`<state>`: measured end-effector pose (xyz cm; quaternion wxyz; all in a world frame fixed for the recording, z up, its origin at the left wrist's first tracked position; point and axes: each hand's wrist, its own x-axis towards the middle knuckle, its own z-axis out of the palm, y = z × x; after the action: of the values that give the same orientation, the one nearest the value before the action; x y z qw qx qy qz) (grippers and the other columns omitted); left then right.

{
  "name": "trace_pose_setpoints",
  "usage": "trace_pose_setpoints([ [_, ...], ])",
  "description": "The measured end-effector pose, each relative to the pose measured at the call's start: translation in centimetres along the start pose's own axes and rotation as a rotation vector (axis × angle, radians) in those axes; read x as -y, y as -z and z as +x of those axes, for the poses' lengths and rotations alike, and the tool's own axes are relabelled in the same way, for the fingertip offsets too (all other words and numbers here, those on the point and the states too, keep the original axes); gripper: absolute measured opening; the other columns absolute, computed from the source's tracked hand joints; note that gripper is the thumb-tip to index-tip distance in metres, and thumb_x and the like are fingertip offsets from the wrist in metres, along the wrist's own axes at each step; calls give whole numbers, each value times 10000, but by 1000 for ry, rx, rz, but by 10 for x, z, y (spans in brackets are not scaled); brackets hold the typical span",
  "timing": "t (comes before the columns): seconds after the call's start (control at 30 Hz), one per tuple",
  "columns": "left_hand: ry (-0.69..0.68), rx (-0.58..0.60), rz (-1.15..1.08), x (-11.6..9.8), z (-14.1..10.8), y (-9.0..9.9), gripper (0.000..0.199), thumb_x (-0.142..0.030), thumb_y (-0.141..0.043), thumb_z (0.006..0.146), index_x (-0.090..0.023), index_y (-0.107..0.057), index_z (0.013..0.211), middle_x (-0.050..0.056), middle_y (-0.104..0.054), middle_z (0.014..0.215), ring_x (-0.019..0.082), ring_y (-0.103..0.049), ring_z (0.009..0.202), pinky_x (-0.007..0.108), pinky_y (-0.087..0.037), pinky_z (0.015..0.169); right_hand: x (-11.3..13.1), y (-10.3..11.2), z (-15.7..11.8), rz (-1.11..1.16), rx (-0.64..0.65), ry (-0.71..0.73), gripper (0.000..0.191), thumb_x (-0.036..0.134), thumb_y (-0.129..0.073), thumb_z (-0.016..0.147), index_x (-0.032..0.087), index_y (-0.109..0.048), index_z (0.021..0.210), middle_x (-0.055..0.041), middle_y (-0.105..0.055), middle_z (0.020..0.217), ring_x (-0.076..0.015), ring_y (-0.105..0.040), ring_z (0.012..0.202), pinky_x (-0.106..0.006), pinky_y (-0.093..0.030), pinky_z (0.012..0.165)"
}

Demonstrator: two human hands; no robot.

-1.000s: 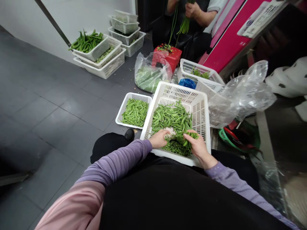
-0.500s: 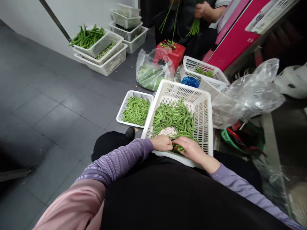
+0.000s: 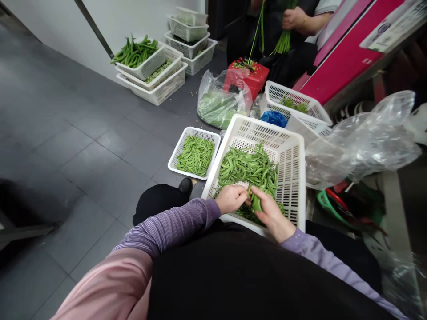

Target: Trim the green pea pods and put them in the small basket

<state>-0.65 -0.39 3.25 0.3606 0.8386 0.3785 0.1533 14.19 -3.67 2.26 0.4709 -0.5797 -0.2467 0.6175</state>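
Observation:
Green pea pods point(image 3: 247, 165) fill much of the large white basket point(image 3: 299, 178) in front of me. Over its near side, my right hand point(image 3: 271, 213) is closed around a few pods point(image 3: 255, 202), one end sticking up between the fingers. My left hand point(image 3: 232, 198) is pinched at the tip of a pod, right beside the right hand's fingers. A small whitish pile point(image 3: 242, 184) shows partly behind my left hand. Left of the big basket stands a smaller white basket point(image 3: 171, 161) holding more green pods point(image 3: 195, 155).
Stacked baskets point(image 3: 167, 91) with green vegetables stand by the wall. Beyond my basket are a plastic bag of greens point(image 3: 216, 106), a red stool point(image 3: 256, 82) and another white basket point(image 3: 320, 118). A co-worker's hand point(image 3: 293, 18) holds green stalks. Clear plastic point(image 3: 370, 142) lies at right.
My right hand has turned and lifted from the pods, now showing a few pods in its grip. My left hand stays close beside it. The whole view has shifted slightly.

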Motion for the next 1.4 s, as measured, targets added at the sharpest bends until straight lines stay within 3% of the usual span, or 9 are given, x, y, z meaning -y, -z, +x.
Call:
trace_pose_setpoints([
  [0.1, 18, 209, 197, 6, -4, -10, 273, -268, -404, 774, -140, -628, 687, 72, -613, 687, 167, -556, 643, 268, -415, 629, 29, 5, 27, 247, -127, -16, 138, 308, -542, 718, 216, -507, 622, 21, -550, 547, -118, -512, 493, -242, -433, 456],
  [0.23, -1, 290, 273, 13, -9, -15, 270, -232, -409, 764, -166, -648, 870, 94, -623, 812, 187, -583, 707, 281, -438, 625, 69, -9, 60, 223, 29, -149, 67, 242, -514, 734, 192, -558, 727, -19, -633, 701, -140, -584, 622, -277, -495, 560],
  [0.5, -43, 464, 290, 17, -4, -10, 215, -134, -468, 688, -135, -655, 795, 114, -610, 824, 226, -596, 744, 310, -464, 621, 74, -141, 143, -131, 248, -330, 148, 291, -583, 751, 159, -535, 800, -53, -621, 676, -186, -596, 653, -403, -499, 627],
  [0.63, -26, 478, 291, 22, -4, -16, 218, -153, -475, 683, -127, -650, 810, 129, -612, 842, 239, -602, 740, 321, -473, 610, 87, -160, 175, -235, 259, -143, 398, 447, -623, 688, 159, -528, 945, -68, -616, 794, -197, -583, 708, -458, -471, 633],
  [0.8, 34, 554, 321, 23, -3, -15, 232, -178, -438, 729, -108, -655, 774, 163, -623, 758, 238, -608, 729, 323, -474, 632, 86, -77, 158, -552, 343, 211, 296, 344, -689, 618, 149, -617, 829, -16, -607, 664, -127, -539, 527, -305, -462, 532],
  [0.87, 21, 582, 342, 21, -2, -15, 242, -189, -432, 738, -105, -657, 767, 163, -628, 741, 239, -610, 732, 328, -473, 645, 67, -23, 137, -817, 523, 160, 153, 250, -713, 571, 164, -645, 677, 8, -591, 566, -120, -517, 476, -284, -446, 511],
  [1.03, -31, 606, 368, 14, 3, -19, 258, -196, -415, 745, -119, -657, 787, 145, -637, 774, 240, -608, 756, 323, -469, 652, -5, 73, 89, -1301, 379, 192, 138, 63, -617, 600, 195, -627, 563, -11, -584, 577, -157, -551, 607, -334, -433, 670],
  [1.27, 4, 592, 381, 15, 11, -26, 243, -209, -423, 735, -138, -646, 797, 134, -638, 792, 237, -599, 757, 324, -456, 659, -36, 84, 74, -1492, 166, 322, 193, 7, -532, 648, 181, -607, 614, -97, -590, 811, -203, -561, 734, -338, -412, 676],
  [1.4, 54, 484, 349, 20, 13, -26, 244, -225, -418, 748, -143, -638, 819, 129, -633, 819, 217, -591, 758, 311, -447, 683, -13, 97, 70, -1143, 47, 334, 111, 135, -653, 590, 196, -581, 649, -24, -583, 734, -169, -550, 670, -315, -433, 630],
])
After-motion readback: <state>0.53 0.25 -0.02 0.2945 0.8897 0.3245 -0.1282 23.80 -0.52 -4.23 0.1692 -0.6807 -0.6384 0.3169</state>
